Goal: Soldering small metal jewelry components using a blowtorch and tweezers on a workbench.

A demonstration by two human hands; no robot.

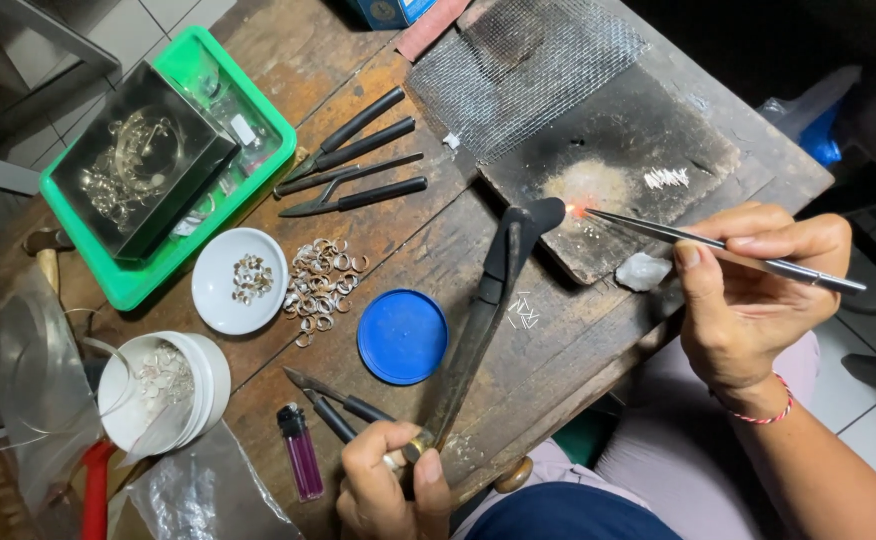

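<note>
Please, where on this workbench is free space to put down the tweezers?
Bare wood lies between the blue lid and the dark soldering block, except small wire bits. Crowded: the left side, around the loose rings, white dish and pliers.

A green plastic tray (128,285) sits at the upper left of the frame, and a dark box (143,160) with metal rings rests on it. Just below it, a small white dish (220,300) holds a few silver rings. A heap of loose rings (323,285) lies beside the dish on the wooden table (298,50). Above the heap are black-handled pliers (353,165). A blue round lid (402,336) lies near the centre. At the lower left stand a white tub (163,390) and a purple lighter (301,451).
</note>
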